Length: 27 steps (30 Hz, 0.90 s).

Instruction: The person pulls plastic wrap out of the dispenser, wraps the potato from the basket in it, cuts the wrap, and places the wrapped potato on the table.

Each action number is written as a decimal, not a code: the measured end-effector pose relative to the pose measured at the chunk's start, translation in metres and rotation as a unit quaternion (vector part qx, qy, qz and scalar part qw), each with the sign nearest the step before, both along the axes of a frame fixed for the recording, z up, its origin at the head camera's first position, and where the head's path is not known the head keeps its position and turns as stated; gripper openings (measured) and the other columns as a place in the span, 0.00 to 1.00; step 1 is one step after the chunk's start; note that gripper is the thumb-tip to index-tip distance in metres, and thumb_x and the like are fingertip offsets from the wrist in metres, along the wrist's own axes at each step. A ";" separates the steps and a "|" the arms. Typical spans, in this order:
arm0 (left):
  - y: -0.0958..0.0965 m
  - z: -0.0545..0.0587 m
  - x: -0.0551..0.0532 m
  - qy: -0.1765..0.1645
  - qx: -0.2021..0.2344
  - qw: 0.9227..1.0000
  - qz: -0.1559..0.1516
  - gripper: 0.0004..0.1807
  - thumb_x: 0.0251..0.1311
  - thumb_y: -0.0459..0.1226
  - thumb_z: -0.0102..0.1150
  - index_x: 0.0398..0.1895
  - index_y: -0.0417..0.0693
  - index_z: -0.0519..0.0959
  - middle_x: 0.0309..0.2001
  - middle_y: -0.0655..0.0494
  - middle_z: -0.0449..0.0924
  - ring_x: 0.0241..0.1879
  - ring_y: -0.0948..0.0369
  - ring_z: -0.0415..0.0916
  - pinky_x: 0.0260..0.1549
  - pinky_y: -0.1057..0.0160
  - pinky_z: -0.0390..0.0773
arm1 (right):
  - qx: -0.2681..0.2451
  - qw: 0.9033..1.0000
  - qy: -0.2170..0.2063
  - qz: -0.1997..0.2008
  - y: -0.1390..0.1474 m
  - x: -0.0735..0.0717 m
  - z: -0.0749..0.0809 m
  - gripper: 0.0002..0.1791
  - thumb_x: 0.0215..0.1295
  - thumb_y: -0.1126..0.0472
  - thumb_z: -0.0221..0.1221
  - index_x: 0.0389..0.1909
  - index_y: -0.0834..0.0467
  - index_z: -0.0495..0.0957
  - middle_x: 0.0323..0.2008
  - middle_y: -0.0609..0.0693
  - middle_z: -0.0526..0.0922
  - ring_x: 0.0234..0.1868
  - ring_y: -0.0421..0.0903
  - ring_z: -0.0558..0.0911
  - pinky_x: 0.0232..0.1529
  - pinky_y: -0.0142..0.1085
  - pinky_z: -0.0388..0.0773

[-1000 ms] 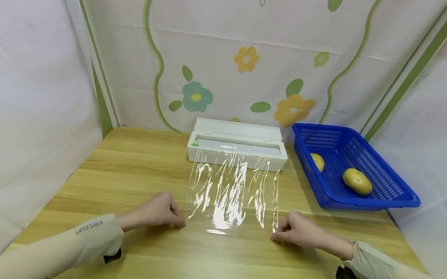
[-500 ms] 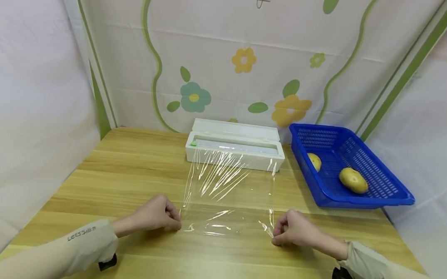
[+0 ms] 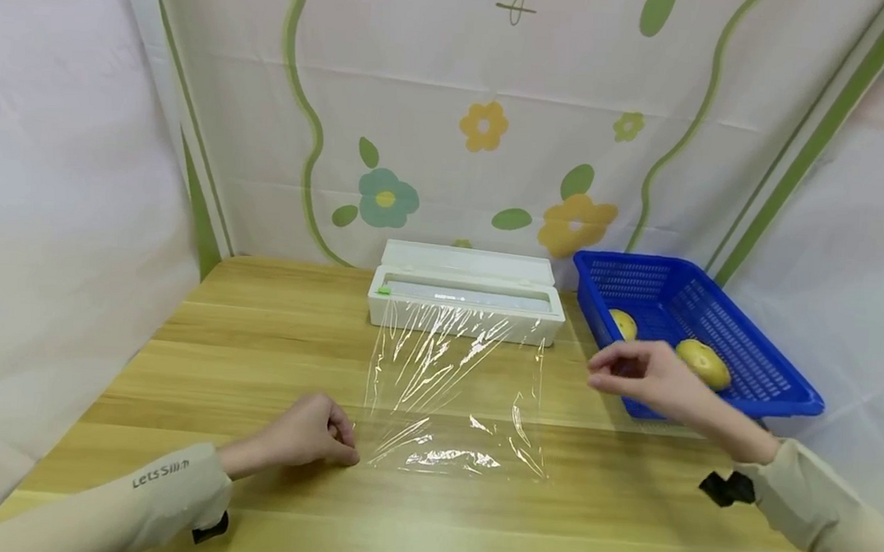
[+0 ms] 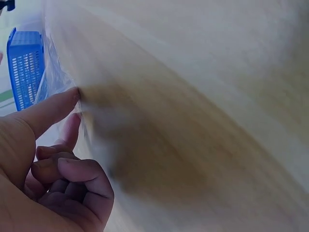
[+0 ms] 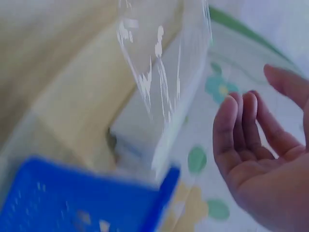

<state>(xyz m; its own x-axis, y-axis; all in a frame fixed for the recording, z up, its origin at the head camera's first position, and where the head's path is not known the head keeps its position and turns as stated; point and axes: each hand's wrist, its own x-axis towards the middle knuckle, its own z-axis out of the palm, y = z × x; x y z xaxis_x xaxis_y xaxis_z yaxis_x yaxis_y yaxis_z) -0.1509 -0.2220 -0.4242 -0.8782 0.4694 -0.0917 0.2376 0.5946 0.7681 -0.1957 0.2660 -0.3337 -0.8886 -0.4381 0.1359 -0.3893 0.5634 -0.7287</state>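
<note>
A sheet of clear plastic wrap (image 3: 444, 391) stretches over the wooden table from an opened white dispenser box (image 3: 411, 314). My left hand (image 3: 305, 437) pinches the near left corner of the wrap between thumb and index finger, low over the table. In the left wrist view, the wrap (image 4: 58, 75) meets these fingertips. My right hand (image 3: 655, 380) is in the air beside the blue basket, holding nothing, its fingers loosely bent and apart from the thumb. The right wrist view shows this hand (image 5: 270, 154) away from the wrap.
The blue plastic basket (image 3: 596, 303) stands at the back right. Inside it lie two potatoes, one by the left wall (image 3: 623, 323) and one potato (image 3: 705, 364) nearer the front. A flowered cloth (image 3: 434, 127) hangs behind the table (image 3: 208, 365).
My right hand has let go of the wrap's near right corner and moved up and right to the basket. My left hand stays at its corner. The wrap's creases have shifted.
</note>
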 end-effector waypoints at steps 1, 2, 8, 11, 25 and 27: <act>0.000 0.000 0.000 -0.002 0.001 1.000 0.000 0.08 0.46 0.38 0.77 0.19 0.53 0.84 0.15 0.62 0.75 0.16 0.67 0.66 0.14 0.70 0.65 | -0.002 1.000 -0.001 -0.012 0.008 -0.005 0.007 0.12 0.61 0.56 0.69 0.43 0.55 0.84 0.36 0.51 0.85 0.34 0.48 0.83 0.33 0.36 0.81; 0.000 0.000 0.000 -0.004 0.002 1.000 0.000 0.08 0.46 0.38 0.77 0.19 0.53 0.84 0.15 0.61 0.75 0.16 0.67 0.65 0.14 0.70 0.65 | -0.006 1.000 -0.004 -0.024 0.017 -0.010 0.012 0.14 0.61 0.56 0.69 0.46 0.56 0.83 0.39 0.52 0.85 0.37 0.48 0.84 0.36 0.37 0.82; 0.000 0.001 -0.001 -0.001 0.002 1.000 0.000 0.09 0.45 0.39 0.78 0.19 0.53 0.84 0.14 0.62 0.75 0.15 0.68 0.65 0.14 0.70 0.65 | -0.031 0.997 -0.045 -0.048 0.075 -0.056 0.028 0.27 0.62 0.59 0.68 0.62 0.56 0.76 0.58 0.53 0.78 0.54 0.46 0.80 0.47 0.37 0.79; 0.000 0.001 -0.001 -0.001 -0.001 1.000 -0.002 0.09 0.45 0.39 0.78 0.19 0.53 0.84 0.14 0.62 0.75 0.14 0.68 0.65 0.13 0.70 0.65 | -0.023 0.998 -0.050 -0.040 0.095 -0.078 0.028 0.28 0.63 0.61 0.67 0.64 0.56 0.74 0.60 0.52 0.77 0.55 0.43 0.79 0.47 0.36 0.79; -0.001 -0.002 -0.003 -0.017 0.007 1.000 -0.006 0.10 0.45 0.39 0.79 0.19 0.53 0.83 0.13 0.62 0.73 0.14 0.69 0.62 0.13 0.72 0.62 | 0.092 0.991 -0.096 0.018 0.126 -0.160 0.031 0.42 0.59 0.58 0.71 0.72 0.62 0.62 0.70 0.62 0.62 0.60 0.47 0.75 0.52 0.37 0.76; -0.001 -0.002 -0.003 -0.020 0.008 1.000 -0.005 0.10 0.45 0.39 0.79 0.19 0.54 0.83 0.13 0.62 0.73 0.14 0.69 0.62 0.13 0.72 0.62 | 0.095 0.989 -0.102 0.038 0.129 -0.170 0.025 0.43 0.58 0.59 0.71 0.72 0.63 0.62 0.71 0.62 0.61 0.64 0.47 0.71 0.53 0.36 0.76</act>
<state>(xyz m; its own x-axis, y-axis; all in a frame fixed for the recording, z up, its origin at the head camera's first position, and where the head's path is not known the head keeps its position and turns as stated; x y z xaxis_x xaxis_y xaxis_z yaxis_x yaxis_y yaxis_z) -0.1539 -0.2230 -0.4261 -0.8693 0.4799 -0.1187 0.2132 0.5806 0.7858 -0.3653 0.3951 -0.3089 -0.8527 -0.5048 -0.1345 -0.2913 0.6732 -0.6796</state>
